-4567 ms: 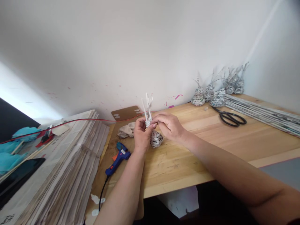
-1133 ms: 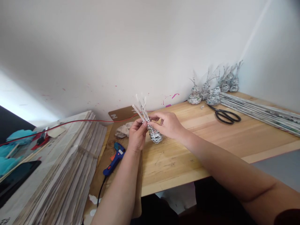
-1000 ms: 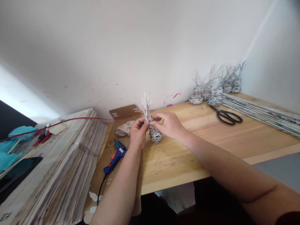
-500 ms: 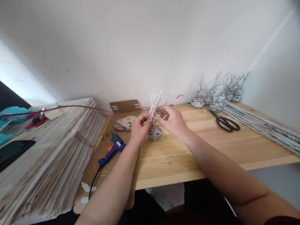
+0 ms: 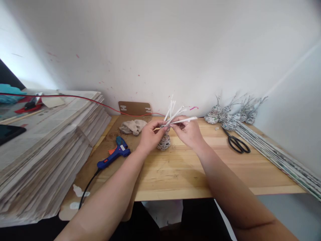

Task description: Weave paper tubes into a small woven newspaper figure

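A small woven newspaper piece (image 5: 164, 143) with a round base stands on the wooden table between my hands. White rolled paper strips (image 5: 175, 114) fan out from its top. My left hand (image 5: 152, 134) pinches the neck of the piece from the left, thumb in front. In my right hand (image 5: 187, 133) one paper strip (image 5: 184, 119) is pinched between thumb and fingers, bent over to the right. The neck is mostly hidden behind my fingers.
On the left lie a blue glue gun (image 5: 114, 157), a crumpled cloth (image 5: 132, 127) and a tall newspaper stack (image 5: 60, 147). To the right are black scissors (image 5: 238, 144), long paper rolls (image 5: 273, 154) and several woven pieces (image 5: 212, 117). A red cable (image 5: 100, 104) crosses the back.
The strips stood nearly upright and bunched; now they fan out, one lying far over to the right in my right hand. My left hand keeps its pinch at the neck. The view has shifted slightly.
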### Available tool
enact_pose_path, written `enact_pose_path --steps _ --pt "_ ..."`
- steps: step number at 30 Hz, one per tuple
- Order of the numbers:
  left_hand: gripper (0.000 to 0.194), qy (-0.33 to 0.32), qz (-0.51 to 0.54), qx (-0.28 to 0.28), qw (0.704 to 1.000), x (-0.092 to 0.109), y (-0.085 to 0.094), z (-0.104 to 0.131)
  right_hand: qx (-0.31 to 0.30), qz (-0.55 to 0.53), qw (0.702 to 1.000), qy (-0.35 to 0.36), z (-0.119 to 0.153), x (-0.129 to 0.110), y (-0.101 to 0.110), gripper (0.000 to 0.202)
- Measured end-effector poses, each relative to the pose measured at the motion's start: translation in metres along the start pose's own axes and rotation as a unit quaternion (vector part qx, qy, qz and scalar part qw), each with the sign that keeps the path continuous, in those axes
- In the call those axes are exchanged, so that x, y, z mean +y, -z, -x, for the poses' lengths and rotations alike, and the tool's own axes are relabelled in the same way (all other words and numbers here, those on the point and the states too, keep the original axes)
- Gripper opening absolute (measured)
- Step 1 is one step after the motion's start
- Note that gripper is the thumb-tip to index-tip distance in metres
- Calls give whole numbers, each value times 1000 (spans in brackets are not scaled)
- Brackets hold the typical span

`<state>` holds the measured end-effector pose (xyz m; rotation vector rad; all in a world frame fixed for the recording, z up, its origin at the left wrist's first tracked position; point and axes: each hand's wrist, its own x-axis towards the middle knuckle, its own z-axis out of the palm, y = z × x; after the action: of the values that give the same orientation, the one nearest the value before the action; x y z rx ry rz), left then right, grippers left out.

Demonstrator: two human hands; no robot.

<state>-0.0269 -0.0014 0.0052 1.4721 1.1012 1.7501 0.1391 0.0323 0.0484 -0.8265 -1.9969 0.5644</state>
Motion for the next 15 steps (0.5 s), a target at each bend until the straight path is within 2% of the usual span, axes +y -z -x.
enact_pose_path --steps 8,15 --pt "19 -12 -57 5 998 3 -5 3 -7 42 999 -32 1 -4 6 13" --pt "14 -30 -55 24 998 7 -6 5 6 80 997 -3 3 -9 5 7"
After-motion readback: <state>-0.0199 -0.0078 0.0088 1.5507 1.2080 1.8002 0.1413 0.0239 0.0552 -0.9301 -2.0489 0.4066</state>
